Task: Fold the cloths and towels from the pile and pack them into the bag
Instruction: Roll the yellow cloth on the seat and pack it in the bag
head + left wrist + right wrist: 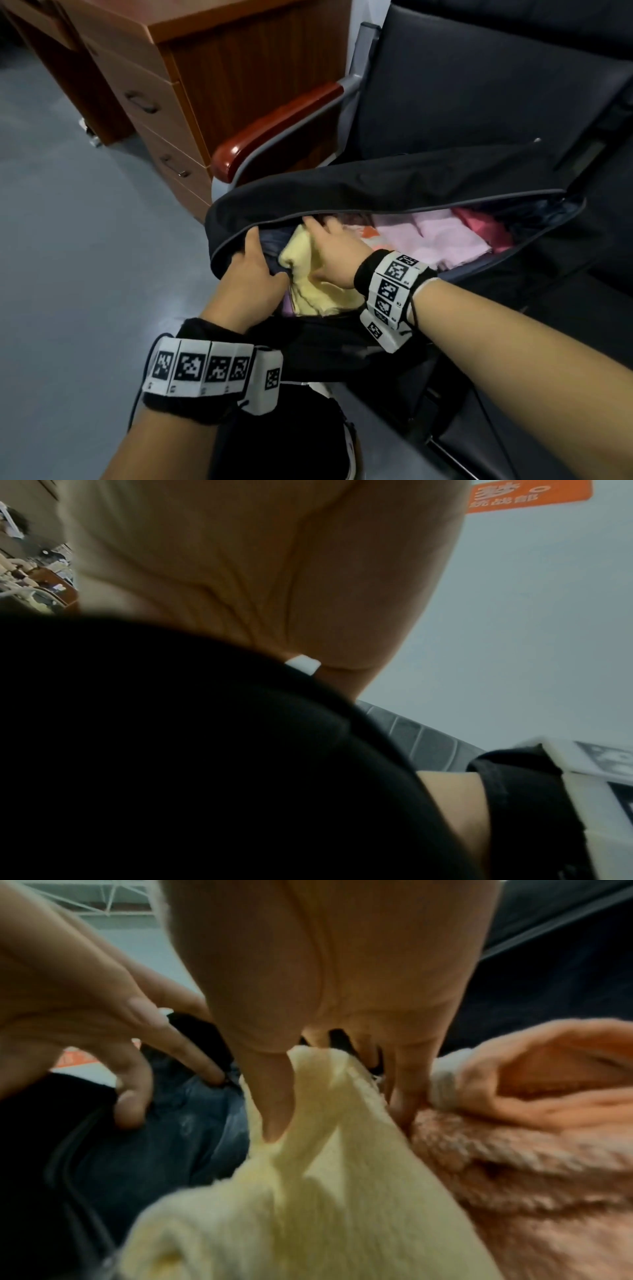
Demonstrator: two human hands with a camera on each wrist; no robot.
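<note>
A black bag [394,178] is laid open on a dark chair seat [479,85], with its upper flap raised and its grey-edged opening turned toward the camera. The near left edge of the opening is gripped by the left hand [255,274]: the thumb is set over the outer rim while the fingers are curled against the dark lining, as is seen in the right wrist view [78,1010]. In the left wrist view only the palm [257,569] and black fabric are shown, blurred.

A pale yellow towel [315,274] is held down inside the left end of the bag by the right hand [334,253]. The fingers are extended and spread, and in the right wrist view they are seen pushed down around a ridge of the yellow cloth [308,1191], the thumb on one side and the other fingers on the far side. Whether the cloth is pinched or merely pressed cannot be told.

Just to the right of the yellow towel, a peach-coloured fluffy cloth [531,1137] is packed against it, touched by the outer fingers of the right hand. Further along the bag, pale pink towels [428,236] are laid, and a deeper pink cloth [479,222] is seen at the far right end.

Bands printed with black-and-white square markers [390,291] are worn on both wrists. A wooden drawer cabinet [164,89] is stood on the grey floor [68,257] to the left, near the chair's red-brown armrest [274,126].
</note>
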